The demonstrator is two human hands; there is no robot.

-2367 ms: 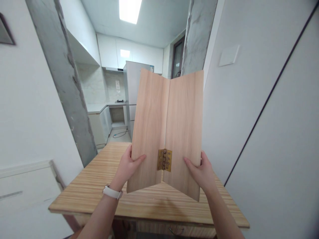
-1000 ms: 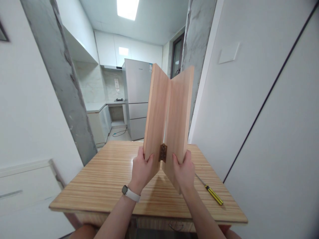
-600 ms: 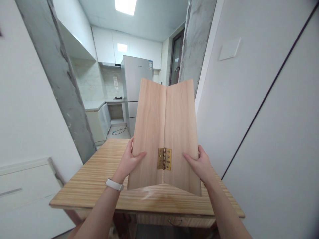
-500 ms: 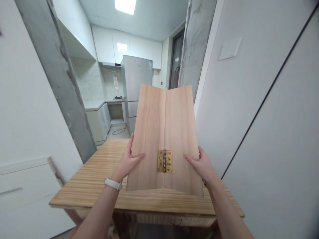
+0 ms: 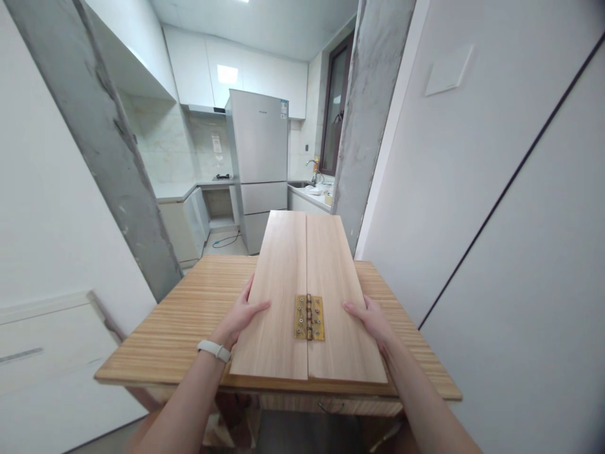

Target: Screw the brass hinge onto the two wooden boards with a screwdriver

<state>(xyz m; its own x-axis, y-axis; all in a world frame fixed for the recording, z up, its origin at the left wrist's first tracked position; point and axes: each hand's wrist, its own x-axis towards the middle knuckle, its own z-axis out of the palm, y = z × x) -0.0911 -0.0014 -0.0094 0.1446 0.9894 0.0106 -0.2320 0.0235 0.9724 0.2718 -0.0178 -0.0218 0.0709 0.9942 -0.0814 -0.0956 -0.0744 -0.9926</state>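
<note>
Hinged boards (image 5: 307, 296) lie opened out nearly flat along the middle of the table (image 5: 155, 353), near ends at its near edge and far ends reaching past its far edge, brass hinge (image 5: 309, 317) face up over the seam. Your left hand (image 5: 241, 317) grips the left board's outer edge, thumb on top; your right hand (image 5: 371, 318) holds the right board's edge the same way. Best lower both sides evenly, keep fingers from under the edges, and keep the seam straight.
</note>
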